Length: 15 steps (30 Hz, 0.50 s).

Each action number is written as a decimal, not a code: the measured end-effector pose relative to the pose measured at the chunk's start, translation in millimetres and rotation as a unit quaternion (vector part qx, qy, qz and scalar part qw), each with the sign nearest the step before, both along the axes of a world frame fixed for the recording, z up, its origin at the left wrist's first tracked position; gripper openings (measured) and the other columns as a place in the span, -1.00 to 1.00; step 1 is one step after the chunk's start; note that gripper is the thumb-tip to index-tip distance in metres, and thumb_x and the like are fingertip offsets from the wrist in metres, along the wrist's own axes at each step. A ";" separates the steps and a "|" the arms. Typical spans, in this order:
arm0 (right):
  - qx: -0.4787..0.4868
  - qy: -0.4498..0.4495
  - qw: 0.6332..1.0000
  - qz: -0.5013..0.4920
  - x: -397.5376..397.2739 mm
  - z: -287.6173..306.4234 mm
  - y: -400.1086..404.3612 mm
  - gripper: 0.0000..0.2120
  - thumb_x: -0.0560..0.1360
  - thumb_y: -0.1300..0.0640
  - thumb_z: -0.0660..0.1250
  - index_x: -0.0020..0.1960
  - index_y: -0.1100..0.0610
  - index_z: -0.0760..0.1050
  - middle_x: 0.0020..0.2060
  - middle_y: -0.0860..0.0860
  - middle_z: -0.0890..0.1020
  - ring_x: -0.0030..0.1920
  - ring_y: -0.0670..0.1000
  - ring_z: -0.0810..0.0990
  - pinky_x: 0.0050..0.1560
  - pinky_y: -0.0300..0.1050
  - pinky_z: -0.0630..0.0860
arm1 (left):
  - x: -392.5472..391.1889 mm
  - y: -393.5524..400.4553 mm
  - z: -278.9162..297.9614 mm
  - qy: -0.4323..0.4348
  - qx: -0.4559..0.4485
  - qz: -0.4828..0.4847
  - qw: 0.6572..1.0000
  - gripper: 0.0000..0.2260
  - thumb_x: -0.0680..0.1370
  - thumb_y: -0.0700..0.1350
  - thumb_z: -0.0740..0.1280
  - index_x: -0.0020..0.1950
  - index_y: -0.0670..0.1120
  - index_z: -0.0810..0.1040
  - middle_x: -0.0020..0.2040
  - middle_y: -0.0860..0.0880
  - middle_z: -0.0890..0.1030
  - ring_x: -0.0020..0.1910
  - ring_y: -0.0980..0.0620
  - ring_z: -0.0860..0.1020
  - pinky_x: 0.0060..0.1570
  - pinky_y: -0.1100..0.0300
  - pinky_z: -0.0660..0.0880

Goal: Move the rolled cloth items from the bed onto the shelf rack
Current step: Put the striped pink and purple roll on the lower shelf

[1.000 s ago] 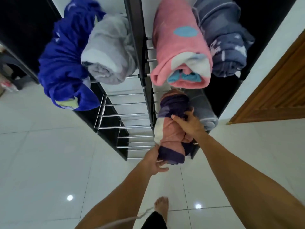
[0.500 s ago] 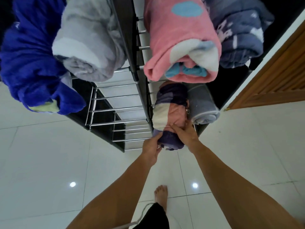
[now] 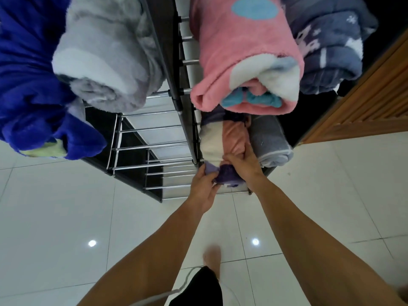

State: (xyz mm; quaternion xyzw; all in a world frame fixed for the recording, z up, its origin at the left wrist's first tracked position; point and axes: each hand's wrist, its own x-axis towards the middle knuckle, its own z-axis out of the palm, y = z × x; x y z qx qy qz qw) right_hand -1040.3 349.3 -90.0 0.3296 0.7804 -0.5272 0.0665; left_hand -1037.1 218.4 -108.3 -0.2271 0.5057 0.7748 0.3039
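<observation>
Right now the striped cloth roll (image 3: 223, 149), purple, cream and pink, is sitting on a lower tier of the shelf rack (image 3: 154, 146), centre of the frame, its near end sticking out past the front bars. Right hand (image 3: 244, 163) is clamping down on top of the roll, fingers curled into the fabric. Left hand (image 3: 204, 187) is pinching the purple near end from below-left, fingers closed on the cloth. Both arms are reaching in from the bottom of the frame.

Grey roll (image 3: 270, 144) is lying just beside it on the right, same tier, touching. Pink roll (image 3: 245, 60) with a blue spot is sitting on the tier above, overhanging the striped one. Blue-grey patterned roll (image 3: 329, 47) is next to the pink one, upper right. Light grey roll (image 3: 106, 60) and deep blue roll (image 3: 33, 85) are occupying the rack's left section, upper left of the frame.

White tiled floor (image 3: 55, 217) is filling the lower frame, a bare foot (image 3: 212, 259) blurred at bottom centre. Wooden door (image 3: 371, 107) is showing at the right edge.
</observation>
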 end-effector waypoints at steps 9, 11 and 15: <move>0.041 0.001 0.998 0.046 6.3 10.5 4.9 -0.49 0.53 0.11 0.25 0.45 0.12 0.29 0.31 0.19 0.50 0.27 0.25 0.48 0.26 0.03 0.43 | -24.1 8.2 25.8 0.046 -0.174 -0.146 0.973 -0.53 0.58 -0.15 0.22 0.47 0.15 0.30 0.29 0.02 0.50 0.16 0.01 0.43 0.16 0.02 0.35; 0.035 -0.008 0.998 0.061 19.4 9.6 0.6 -0.52 0.54 0.14 0.24 0.44 0.12 0.29 0.27 0.19 0.52 0.25 0.24 0.50 0.21 -0.02 0.43 | -16.4 8.0 30.3 0.059 -0.176 -0.149 0.971 -0.49 0.55 -0.18 0.25 0.47 0.16 0.31 0.28 0.02 0.51 0.13 0.03 0.44 0.12 0.07 0.37; 0.029 -0.027 0.997 0.063 51.9 20.4 -5.9 -0.46 0.56 0.09 0.22 0.51 0.08 0.18 0.41 0.15 0.40 0.37 0.21 0.40 0.36 0.03 0.36 | 6.4 5.9 44.9 0.120 -0.204 -0.149 0.960 -0.45 0.55 -0.23 0.24 0.50 0.13 0.27 0.25 0.06 0.49 0.17 0.06 0.41 0.29 0.09 0.35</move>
